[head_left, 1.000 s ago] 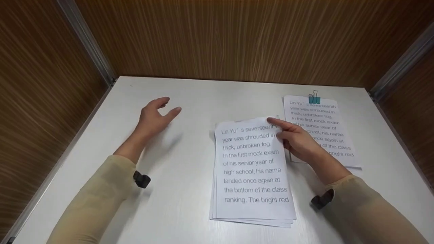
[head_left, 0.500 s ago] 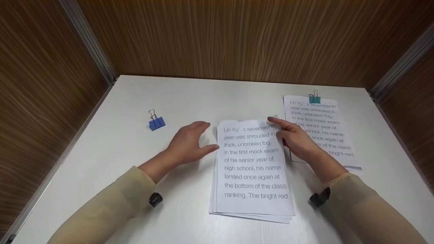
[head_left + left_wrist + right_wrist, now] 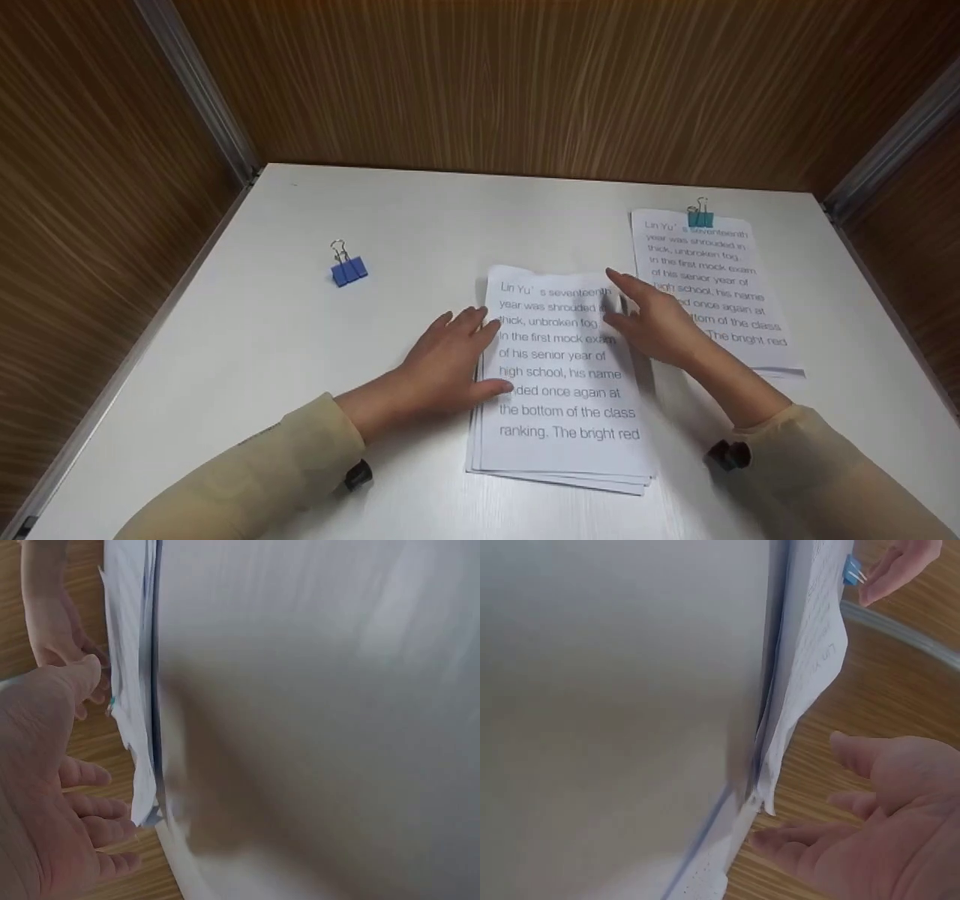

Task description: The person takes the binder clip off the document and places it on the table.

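A loose stack of printed sheets (image 3: 562, 457) lies at the middle of the table, its lower edges fanned out unevenly. My left hand (image 3: 450, 367) is at the stack's left edge, fingers spread and thumb overlapping the top sheet in the head view. Along the upper right edge is my right hand (image 3: 660, 322), with forefinger and thumb apart. In the right wrist view, that hand's fingers (image 3: 802, 844) and thumb stand apart around the papers' corner. The left wrist view has my left hand (image 3: 45, 787) with its palm facing the papers (image 3: 131, 637).
A blue binder clip (image 3: 349, 271) lies on the white table (image 3: 405, 217) to the left. At the back right is a second stack of printed sheets (image 3: 735, 300), held at its top by a teal binder clip (image 3: 700, 219). Wood-grain panels (image 3: 487, 90) enclose the table.
My left hand has moved right and nearer, away from the blue binder clip, which now shows, to the loose stack. My right hand's fingers have come off the stack's top corner.
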Available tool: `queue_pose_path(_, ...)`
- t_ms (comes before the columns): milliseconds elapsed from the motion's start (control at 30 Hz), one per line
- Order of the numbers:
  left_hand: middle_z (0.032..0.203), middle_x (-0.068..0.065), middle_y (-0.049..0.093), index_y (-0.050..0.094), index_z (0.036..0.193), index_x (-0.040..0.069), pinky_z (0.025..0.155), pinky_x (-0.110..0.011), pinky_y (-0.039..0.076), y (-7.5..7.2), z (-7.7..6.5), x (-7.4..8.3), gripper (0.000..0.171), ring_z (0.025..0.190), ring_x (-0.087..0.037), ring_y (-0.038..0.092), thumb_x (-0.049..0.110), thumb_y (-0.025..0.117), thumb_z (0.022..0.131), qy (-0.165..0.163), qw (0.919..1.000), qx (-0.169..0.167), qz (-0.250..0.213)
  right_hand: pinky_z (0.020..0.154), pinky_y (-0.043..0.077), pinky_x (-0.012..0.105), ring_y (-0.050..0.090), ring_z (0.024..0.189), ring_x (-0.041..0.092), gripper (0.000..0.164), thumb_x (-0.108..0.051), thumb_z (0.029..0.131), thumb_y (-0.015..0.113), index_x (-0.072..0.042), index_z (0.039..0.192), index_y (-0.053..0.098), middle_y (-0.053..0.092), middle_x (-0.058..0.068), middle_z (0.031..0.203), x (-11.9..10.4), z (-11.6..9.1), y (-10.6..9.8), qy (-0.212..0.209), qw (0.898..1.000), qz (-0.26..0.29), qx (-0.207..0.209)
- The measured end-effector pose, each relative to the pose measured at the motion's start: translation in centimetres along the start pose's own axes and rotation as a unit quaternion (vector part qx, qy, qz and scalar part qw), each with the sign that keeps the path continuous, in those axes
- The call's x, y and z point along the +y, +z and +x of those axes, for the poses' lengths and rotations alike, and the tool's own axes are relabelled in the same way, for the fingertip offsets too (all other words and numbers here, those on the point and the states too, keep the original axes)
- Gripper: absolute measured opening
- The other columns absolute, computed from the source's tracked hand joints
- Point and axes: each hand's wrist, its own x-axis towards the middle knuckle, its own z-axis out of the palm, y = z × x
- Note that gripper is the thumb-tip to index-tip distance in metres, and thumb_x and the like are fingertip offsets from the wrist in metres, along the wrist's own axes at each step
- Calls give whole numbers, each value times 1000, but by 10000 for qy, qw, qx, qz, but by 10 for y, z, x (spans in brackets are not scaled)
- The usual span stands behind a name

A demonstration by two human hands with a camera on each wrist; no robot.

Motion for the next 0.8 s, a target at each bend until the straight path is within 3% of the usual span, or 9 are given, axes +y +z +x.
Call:
queue_pose_path(167, 167, -23, 37, 44, 161, 4, 127, -57, 22, 7, -4, 4, 93, 156, -37, 33, 67, 65, 95, 151, 9994, -217, 213, 113, 41, 67, 43, 144, 54, 82, -25, 96, 80, -10, 165, 38, 28, 27, 169, -5, -20, 0, -373, 9954, -809, -345)
queue_pose_path(300, 169, -24, 32, 41, 163, 5, 128, -58, 19, 11, -9, 8, 95, 157, -39, 30, 69, 63, 96, 142, 9988, -417, 231, 114, 34, 73, 27, 154, 53, 87, -35, 89, 87, -14, 162, 46, 34, 20, 169, -10, -38, 2, -510, 9882, -1273, -681)
queue_pose_path(600, 169, -23, 33, 42, 163, 7, 129, -57, 19, 15, -16, 12, 94, 157, -39, 30, 71, 60, 96, 251, 9965, -741, 308, 111, 40, 72, 41, 146, 54, 82, -49, 78, 91, -11, 146, 66, 53, 19, 157, -15, -70, 6, -981, 9755, -1606, -1138)
queue_pose_path(800, 169, -22, 34, 42, 163, 8, 129, -55, 19, 17, -16, 5, 94, 157, -38, 31, 73, 58, 97, 228, 9957, -804, 388, 112, 40, 70, 42, 147, 51, 78, -47, 79, 91, -9, 143, 68, 51, 20, 158, -17, -73, 14, -938, 9690, -1809, -1399)
